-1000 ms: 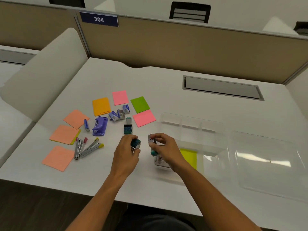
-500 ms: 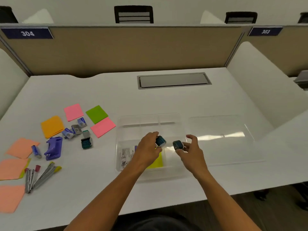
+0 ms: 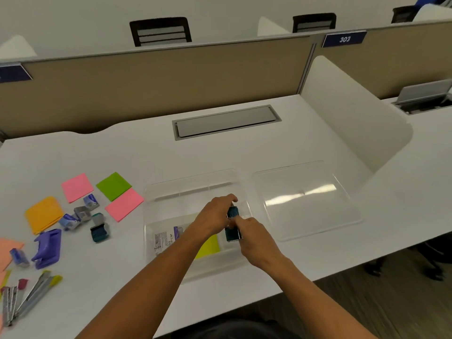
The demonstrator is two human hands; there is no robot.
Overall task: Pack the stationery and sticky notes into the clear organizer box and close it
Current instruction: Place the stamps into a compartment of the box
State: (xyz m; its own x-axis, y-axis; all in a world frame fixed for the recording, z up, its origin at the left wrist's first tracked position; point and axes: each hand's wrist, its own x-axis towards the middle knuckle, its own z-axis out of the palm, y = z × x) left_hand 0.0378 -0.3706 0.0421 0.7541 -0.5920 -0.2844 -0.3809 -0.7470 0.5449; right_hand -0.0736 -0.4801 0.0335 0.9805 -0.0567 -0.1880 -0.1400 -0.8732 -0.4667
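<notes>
The clear organizer box (image 3: 190, 189) sits open at the desk's middle, with a yellow sticky pad (image 3: 210, 245) and a printed packet (image 3: 163, 241) inside. Both hands are over its right compartment. My left hand (image 3: 212, 216) holds a small teal stamp (image 3: 232, 211). My right hand (image 3: 254, 238) holds a second teal stamp (image 3: 232, 234) just below it, low in the box. The clear lid (image 3: 305, 199) lies flat to the right. Left of the box lie pink (image 3: 77, 187), green (image 3: 113, 185) and orange (image 3: 44, 214) sticky notes and a third teal stamp (image 3: 99, 232).
A purple stapler-like tool (image 3: 47, 248), small blue-and-silver boxes (image 3: 80, 211) and pens (image 3: 29, 297) lie at the left. A grey cable hatch (image 3: 225, 122) is set in the desk behind. White curved dividers flank the desk, with a tan partition at the back.
My hands have come together and lowered the two teal stamps into the box's right compartment. The camera has turned slightly to the right.
</notes>
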